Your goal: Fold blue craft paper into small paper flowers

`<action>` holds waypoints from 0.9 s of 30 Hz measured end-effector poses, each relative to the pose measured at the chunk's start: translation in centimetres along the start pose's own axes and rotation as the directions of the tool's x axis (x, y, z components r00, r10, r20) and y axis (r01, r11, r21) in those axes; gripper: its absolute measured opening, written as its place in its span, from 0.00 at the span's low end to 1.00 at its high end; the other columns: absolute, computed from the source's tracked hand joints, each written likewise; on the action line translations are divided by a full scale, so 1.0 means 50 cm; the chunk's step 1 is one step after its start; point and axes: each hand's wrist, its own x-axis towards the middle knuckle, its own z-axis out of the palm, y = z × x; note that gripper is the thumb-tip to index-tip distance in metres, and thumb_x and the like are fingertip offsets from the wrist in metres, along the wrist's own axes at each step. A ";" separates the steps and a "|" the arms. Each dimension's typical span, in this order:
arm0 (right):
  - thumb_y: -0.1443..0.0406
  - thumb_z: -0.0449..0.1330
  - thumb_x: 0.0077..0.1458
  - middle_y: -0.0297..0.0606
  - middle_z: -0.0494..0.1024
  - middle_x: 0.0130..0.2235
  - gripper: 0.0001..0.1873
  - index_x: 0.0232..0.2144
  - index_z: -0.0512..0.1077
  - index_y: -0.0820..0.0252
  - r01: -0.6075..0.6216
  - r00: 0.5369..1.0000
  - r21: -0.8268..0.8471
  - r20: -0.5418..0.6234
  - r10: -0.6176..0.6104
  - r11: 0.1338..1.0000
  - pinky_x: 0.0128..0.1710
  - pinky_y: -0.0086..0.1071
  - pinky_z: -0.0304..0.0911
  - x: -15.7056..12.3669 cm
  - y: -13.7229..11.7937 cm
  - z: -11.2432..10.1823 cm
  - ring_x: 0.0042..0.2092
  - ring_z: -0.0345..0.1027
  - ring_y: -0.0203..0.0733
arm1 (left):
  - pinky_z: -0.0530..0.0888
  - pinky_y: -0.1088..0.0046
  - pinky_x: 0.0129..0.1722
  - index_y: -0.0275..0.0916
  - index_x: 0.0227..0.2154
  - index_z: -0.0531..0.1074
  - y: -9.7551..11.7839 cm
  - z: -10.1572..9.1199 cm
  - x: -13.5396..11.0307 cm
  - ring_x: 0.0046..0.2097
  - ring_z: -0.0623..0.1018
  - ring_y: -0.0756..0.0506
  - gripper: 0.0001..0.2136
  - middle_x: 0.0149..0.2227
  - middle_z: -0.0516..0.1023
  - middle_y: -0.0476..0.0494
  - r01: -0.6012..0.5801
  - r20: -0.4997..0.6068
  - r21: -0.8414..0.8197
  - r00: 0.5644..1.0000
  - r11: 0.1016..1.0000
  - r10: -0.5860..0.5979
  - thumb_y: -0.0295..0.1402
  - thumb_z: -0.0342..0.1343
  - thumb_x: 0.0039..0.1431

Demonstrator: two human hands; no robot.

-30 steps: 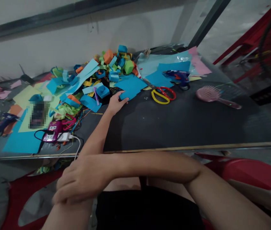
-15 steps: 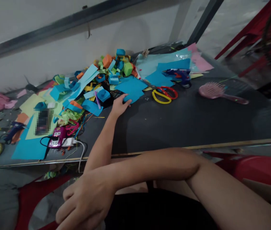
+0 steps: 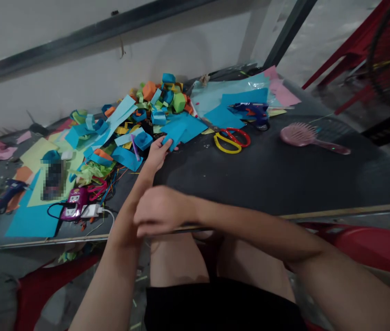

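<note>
My left hand [image 3: 157, 151] reaches over the table and pinches a piece of blue paper [image 3: 177, 130], its near corner lifted between thumb and fingers. More blue paper [image 3: 195, 128] lies just behind it. My right hand [image 3: 163, 210] is bent in front of me, crossing over my left forearm. Motion blurs it and its fingers are mostly hidden, so their pose is unclear. Scissors [image 3: 229, 143] with one yellow and one red handle lie right of my left hand. Beside that hand on the left are a purple stick [image 3: 135, 148] and a folded blue paper piece [image 3: 143, 140].
Folded colored paper pieces [image 3: 150, 91] are heaped against the wall. A blue glue gun [image 3: 255, 112] and a pink hairbrush [image 3: 300, 134] lie to the right. Leftward are a purple power socket [image 3: 77, 197], a white charger [image 3: 91, 210] and another glue gun [image 3: 10, 193].
My left hand has drawn slightly back and lifted the blue paper's corner. My right hand has moved up and rightward, from low in the view to over my left forearm. The view has shifted slightly.
</note>
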 end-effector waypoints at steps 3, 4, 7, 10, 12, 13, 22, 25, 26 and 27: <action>0.55 0.54 0.63 0.32 0.71 0.23 0.19 0.25 0.69 0.59 -0.536 0.677 0.110 -0.536 0.504 0.837 0.30 0.29 0.59 -0.077 0.108 -0.070 0.27 0.64 0.34 | 0.73 0.76 0.34 0.38 0.33 0.72 0.002 0.009 -0.002 0.32 0.79 0.50 0.16 0.28 0.78 0.50 -0.038 -0.063 -0.081 0.997 0.996 0.033 0.41 0.70 0.47; 0.52 0.57 0.60 0.31 0.69 0.24 0.19 0.25 0.67 0.58 -0.638 0.446 0.218 -0.677 0.585 0.738 0.29 0.29 0.59 -0.099 0.143 -0.086 0.27 0.63 0.34 | 0.73 0.76 0.34 0.38 0.32 0.72 0.001 0.013 -0.004 0.31 0.78 0.51 0.17 0.26 0.77 0.51 -0.048 -0.062 -0.089 0.997 0.995 0.042 0.41 0.71 0.44; 0.45 0.68 0.43 0.33 0.72 0.31 0.26 0.32 0.66 0.57 -0.659 0.049 0.518 -0.694 0.718 0.545 0.26 0.29 0.60 -0.141 0.225 -0.110 0.28 0.66 0.35 | 0.72 0.77 0.32 0.38 0.31 0.72 -0.006 0.030 -0.012 0.29 0.76 0.52 0.19 0.26 0.75 0.53 -0.057 -0.010 -0.092 0.998 0.994 0.057 0.43 0.72 0.42; 0.42 0.64 0.45 0.30 0.67 0.25 0.26 0.25 0.64 0.57 -0.570 0.031 0.634 -0.619 0.785 0.522 0.24 0.29 0.60 -0.149 0.251 -0.110 0.25 0.63 0.34 | 0.73 0.76 0.31 0.37 0.31 0.71 -0.012 0.042 -0.019 0.29 0.75 0.53 0.19 0.27 0.75 0.52 -0.057 0.039 -0.060 0.997 0.997 0.060 0.43 0.72 0.43; 0.43 0.63 0.48 0.28 0.62 0.21 0.27 0.20 0.60 0.56 -0.546 0.033 0.635 -0.636 0.771 0.547 0.23 0.29 0.60 -0.147 0.247 -0.111 0.24 0.61 0.33 | 0.73 0.76 0.30 0.37 0.31 0.71 -0.013 0.046 -0.021 0.28 0.75 0.53 0.19 0.27 0.75 0.51 -0.050 0.043 0.012 0.998 0.999 0.050 0.42 0.71 0.43; 0.43 0.63 0.48 0.28 0.59 0.20 0.28 0.18 0.58 0.56 -0.542 0.022 0.629 -0.652 0.758 0.557 0.23 0.29 0.60 -0.146 0.243 -0.113 0.23 0.59 0.33 | 0.74 0.75 0.29 0.38 0.32 0.71 -0.013 0.047 -0.021 0.29 0.75 0.52 0.19 0.28 0.75 0.50 -0.059 0.016 0.053 0.998 0.997 0.058 0.42 0.71 0.44; 0.38 0.63 0.44 0.26 0.52 0.16 0.33 0.14 0.56 0.56 -0.651 0.283 0.525 -0.502 0.817 0.548 0.21 0.29 0.57 -0.163 0.246 -0.139 0.21 0.51 0.31 | 0.72 0.65 0.54 0.42 0.38 0.78 0.014 0.037 -0.022 0.54 0.76 0.42 0.17 0.45 0.80 0.44 -0.207 -0.162 0.176 0.958 0.962 0.235 0.49 0.63 0.53; 0.38 0.62 0.45 0.26 0.54 0.16 0.33 0.14 0.56 0.57 -0.656 0.390 0.508 -0.405 0.827 0.559 0.21 0.28 0.52 -0.160 0.244 -0.134 0.21 0.49 0.30 | 0.75 0.65 0.50 0.40 0.34 0.79 0.019 0.037 -0.024 0.49 0.78 0.41 0.16 0.37 0.81 0.44 -0.075 -0.138 0.075 0.987 0.994 0.085 0.48 0.67 0.48; 0.39 0.62 0.45 0.26 0.55 0.16 0.33 0.14 0.57 0.57 -0.654 0.408 0.505 -0.393 0.824 0.564 0.21 0.28 0.50 -0.159 0.243 -0.133 0.21 0.49 0.29 | 0.76 0.65 0.48 0.40 0.33 0.79 0.020 0.037 -0.025 0.46 0.79 0.42 0.17 0.35 0.81 0.45 -0.034 -0.116 0.029 0.993 0.999 0.037 0.47 0.68 0.47; 0.39 0.62 0.46 0.26 0.56 0.16 0.32 0.14 0.58 0.58 -0.653 0.418 0.503 -0.384 0.823 0.566 0.21 0.28 0.49 -0.158 0.241 -0.131 0.21 0.49 0.29 | 0.77 0.66 0.45 0.39 0.32 0.79 0.021 0.037 -0.025 0.44 0.80 0.42 0.17 0.33 0.81 0.45 -0.006 -0.091 -0.013 0.996 1.000 0.005 0.46 0.69 0.46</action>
